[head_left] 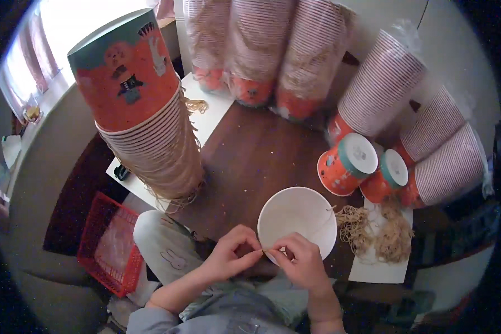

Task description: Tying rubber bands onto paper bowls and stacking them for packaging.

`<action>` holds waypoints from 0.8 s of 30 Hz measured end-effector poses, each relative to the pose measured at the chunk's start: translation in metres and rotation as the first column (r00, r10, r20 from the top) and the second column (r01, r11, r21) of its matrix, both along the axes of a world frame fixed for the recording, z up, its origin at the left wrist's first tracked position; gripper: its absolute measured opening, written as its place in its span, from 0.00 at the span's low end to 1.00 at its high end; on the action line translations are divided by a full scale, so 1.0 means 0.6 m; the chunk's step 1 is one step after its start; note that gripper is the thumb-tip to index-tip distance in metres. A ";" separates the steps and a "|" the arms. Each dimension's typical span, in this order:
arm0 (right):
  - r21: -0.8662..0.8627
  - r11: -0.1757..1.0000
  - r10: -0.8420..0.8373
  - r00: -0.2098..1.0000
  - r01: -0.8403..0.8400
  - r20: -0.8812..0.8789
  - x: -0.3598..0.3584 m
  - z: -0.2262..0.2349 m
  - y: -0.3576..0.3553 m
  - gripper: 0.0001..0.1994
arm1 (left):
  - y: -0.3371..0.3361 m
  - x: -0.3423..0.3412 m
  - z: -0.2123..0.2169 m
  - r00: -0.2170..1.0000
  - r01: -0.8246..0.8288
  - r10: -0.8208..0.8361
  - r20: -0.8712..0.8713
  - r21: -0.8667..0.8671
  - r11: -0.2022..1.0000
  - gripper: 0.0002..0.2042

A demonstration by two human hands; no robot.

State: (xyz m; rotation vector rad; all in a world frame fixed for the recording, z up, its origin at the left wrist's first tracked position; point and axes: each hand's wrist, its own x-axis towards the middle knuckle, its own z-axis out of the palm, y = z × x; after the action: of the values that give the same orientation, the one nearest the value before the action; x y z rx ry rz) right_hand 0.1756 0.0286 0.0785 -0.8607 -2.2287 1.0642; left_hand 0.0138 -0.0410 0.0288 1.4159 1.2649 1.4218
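Before me on the brown table stands a paper bucket [296,209], its white inside facing up. At its near rim my left hand [236,253] pinches thumb and forefinger together. My right hand [301,260] does the same just beside it, over the bucket's near edge. Between the fingertips shows a thin tan string, small and partly hidden by the fingers. A fine strand hangs over the bucket's right rim. Two tangled bundles of tan string [394,236] lie on a white board [377,270] to the right.
A tall stack of orange and green paper buckets [131,83], strings dangling from it, stands at the left. Two upturned buckets [339,167] are at the right. Plastic-wrapped bucket stacks [381,83] line the back and right. A red basket [103,245] sits low at the left.
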 end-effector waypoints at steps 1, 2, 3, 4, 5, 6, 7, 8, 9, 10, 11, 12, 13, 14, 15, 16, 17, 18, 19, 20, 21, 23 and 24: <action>0.004 1.000 0.000 0.999 0.000 0.040 0.001 0.002 0.001 0.05 | 0.000 0.000 -0.001 1.000 0.001 -0.001 0.002 -0.002 1.000 0.03; 0.002 1.000 -0.001 0.999 0.001 0.042 0.001 0.001 0.001 0.05 | -0.001 -0.001 -0.002 0.998 0.022 -0.021 0.053 -0.029 0.999 0.03; 0.027 1.000 0.004 1.000 -0.004 0.012 0.001 0.000 0.000 0.04 | -0.001 -0.001 -0.003 0.994 0.045 -0.039 0.104 -0.056 0.997 0.03; 0.054 0.998 0.009 1.000 -0.008 -0.018 0.000 -0.001 0.001 0.04 | 0.000 -0.001 -0.005 0.994 0.046 -0.040 0.105 -0.056 0.997 0.03; 0.055 0.998 0.008 1.000 -0.007 -0.018 0.000 -0.003 0.002 0.04 | 0.001 0.000 -0.006 0.989 0.042 -0.036 0.144 -0.037 0.998 0.03; 0.048 0.999 0.008 1.000 -0.007 -0.014 0.001 -0.004 0.002 0.04 | 0.002 0.000 -0.008 0.983 0.037 -0.033 0.183 -0.019 0.999 0.04; 0.040 0.999 0.008 1.000 -0.008 -0.011 0.002 -0.004 0.002 0.04 | 0.002 -0.001 -0.013 0.982 0.038 -0.033 0.184 -0.019 0.999 0.04; 0.040 0.999 0.008 1.000 -0.007 -0.010 0.003 -0.004 0.002 0.04 | 0.001 -0.003 -0.019 0.960 0.074 -0.060 0.274 -0.038 0.997 0.04; 0.043 0.999 0.017 1.000 -0.016 -0.005 0.003 -0.004 0.002 0.04 | 0.000 -0.005 -0.021 0.928 0.111 -0.084 0.363 -0.054 0.992 0.04; 0.046 0.999 0.025 1.000 -0.025 0.000 0.004 -0.004 0.002 0.04 | -0.001 -0.004 -0.020 0.928 0.112 -0.085 0.363 -0.055 0.992 0.04; 0.045 0.999 0.024 1.000 -0.024 0.001 0.004 -0.004 0.003 0.04 | -0.003 -0.003 -0.015 0.916 0.125 -0.071 0.396 -0.113 0.986 0.05; 0.049 0.998 0.028 1.000 -0.027 -0.014 0.005 -0.005 0.003 0.04 | -0.006 -0.002 -0.011 0.903 0.139 -0.054 0.427 -0.170 0.976 0.06; 0.053 0.998 0.033 0.999 -0.032 -0.028 0.005 -0.005 0.003 0.04 | -0.006 0.000 -0.005 0.902 0.140 -0.054 0.428 -0.170 0.975 0.06; 0.053 0.998 0.033 0.999 -0.032 -0.028 0.005 -0.005 0.003 0.04 | -0.006 0.004 0.001 0.884 0.132 -0.048 0.466 -0.149 0.980 0.07; 0.049 0.998 0.032 0.999 -0.031 -0.031 0.004 -0.005 0.002 0.04 | -0.006 0.006 0.007 0.863 0.122 -0.042 0.503 -0.127 0.984 0.08; 0.046 0.998 0.031 0.999 -0.029 -0.034 0.004 -0.004 0.002 0.04 | -0.008 0.005 0.011 0.863 0.122 -0.043 0.503 -0.127 0.984 0.08; 0.047 0.998 0.031 0.999 -0.029 -0.034 0.005 -0.004 0.001 0.04 | -0.011 0.002 0.014 0.927 0.111 -0.042 0.373 -0.165 0.980 0.08; 0.058 0.998 0.039 0.998 -0.036 -0.050 0.005 -0.005 0.001 0.04 | -0.013 0.001 0.018 0.971 0.094 -0.046 0.234 -0.201 0.975 0.08; 0.068 0.997 0.048 0.997 -0.044 -0.066 0.004 -0.005 0.001 0.04 | -0.014 0.001 0.022 0.971 0.093 -0.044 0.235 -0.201 0.975 0.08; 0.068 0.997 0.050 0.997 -0.046 -0.065 0.004 -0.004 0.000 0.04 | -0.013 0.000 0.026 0.989 0.093 -0.070 0.130 -0.180 0.979 0.07; 0.061 0.997 0.054 0.997 -0.051 -0.047 0.004 -0.003 -0.001 0.05 | -0.013 0.000 0.029 0.995 0.096 -0.094 0.023 -0.160 0.982 0.07; 0.055 0.997 0.057 0.998 -0.055 -0.028 0.005 -0.004 -0.003 0.05 | -0.012 0.003 0.031 0.996 0.086 -0.086 0.008 -0.189 0.978 0.06; 0.066 0.996 0.058 0.998 -0.056 -0.031 0.005 -0.005 -0.003 0.05 | -0.012 0.004 0.031 0.997 0.077 -0.081 -0.007 -0.218 0.973 0.06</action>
State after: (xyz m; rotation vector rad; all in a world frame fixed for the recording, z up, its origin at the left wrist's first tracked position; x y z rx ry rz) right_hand 0.1788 0.0269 0.0756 -0.7514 -2.2598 1.0185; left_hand 0.0162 -0.0481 0.0475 1.3151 1.3163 1.1820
